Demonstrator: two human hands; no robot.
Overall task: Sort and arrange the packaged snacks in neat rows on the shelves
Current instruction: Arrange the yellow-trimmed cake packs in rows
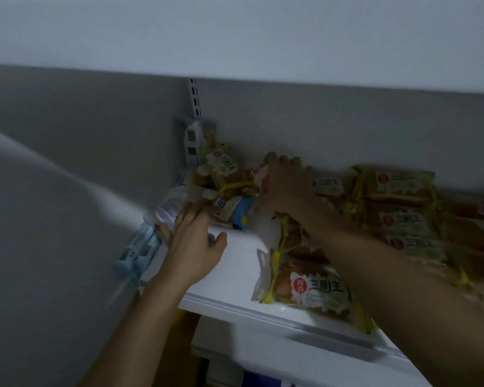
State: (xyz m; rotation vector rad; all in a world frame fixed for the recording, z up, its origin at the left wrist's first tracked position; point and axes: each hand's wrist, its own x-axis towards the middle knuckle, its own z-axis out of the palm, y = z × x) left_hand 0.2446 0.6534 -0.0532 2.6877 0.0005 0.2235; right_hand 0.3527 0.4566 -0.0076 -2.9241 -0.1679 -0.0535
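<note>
Sorting jumble at shelf [235,275] back-left corner | I'm pinching a pink packet [260,174] with right hand [287,182], freeing it | left hand [192,241] relaxed, fingertips steadying clear packet [169,208]

White shelf [235,263], blurry. Yellow snack packs [308,286] flat near front edge. More yellow packs [397,208] stacked at right. Messy pile [224,177] at back. Blue-and-clear packs [140,247] along left side.

We see motion blur smear the snack packets [400,219] at right; the right hand [287,181] hides what its fingers touch
</note>
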